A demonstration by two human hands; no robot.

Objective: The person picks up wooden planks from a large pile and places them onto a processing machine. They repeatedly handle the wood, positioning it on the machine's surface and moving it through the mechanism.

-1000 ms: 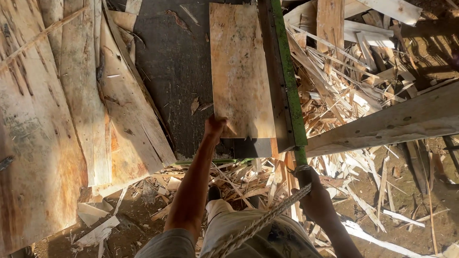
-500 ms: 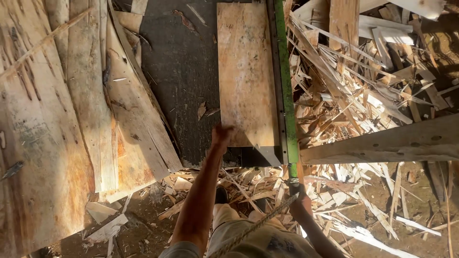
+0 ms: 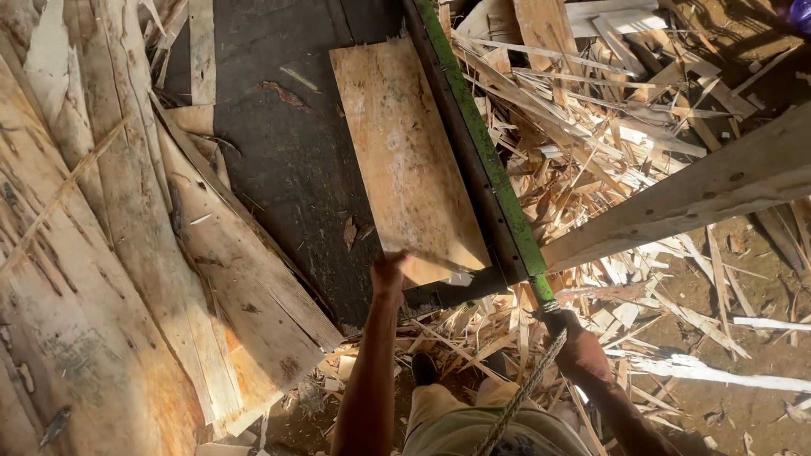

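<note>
Both hands are at work at the near end of the cutting bed: the left hand [image 3: 390, 272] is closed on the near left corner of a pale rectangular plywood sheet [image 3: 405, 160], thumb and fingers pinching its edge, while the right hand [image 3: 581, 348] is wrapped around the lower end of a long green-painted metal blade arm [image 3: 486, 152], just where a twisted grey rope [image 3: 524, 393] meets it. The sheet lies flat on the dark, stained counter [image 3: 279, 160], ahead of the person and slightly to the left of the blade arm, its long axis running away from the body and tilting a little leftward at the far end, nearly parallel to the arm. Its right long edge sits against the arm's dark base strip. The left hand is the nearer one to the sheet and is the only one touching it; the right hand is apart from it, on the far side of the arm. There is one sheet on the counter, one blade arm and one rope. To the left leans a stack of large rough wooden slabs [image 3: 101, 279], too overlapped to count surely. To the right lies a heap of thin wood offcuts [image 3: 608, 143], crossed by one grey timber beam [image 3: 710, 194].
</note>
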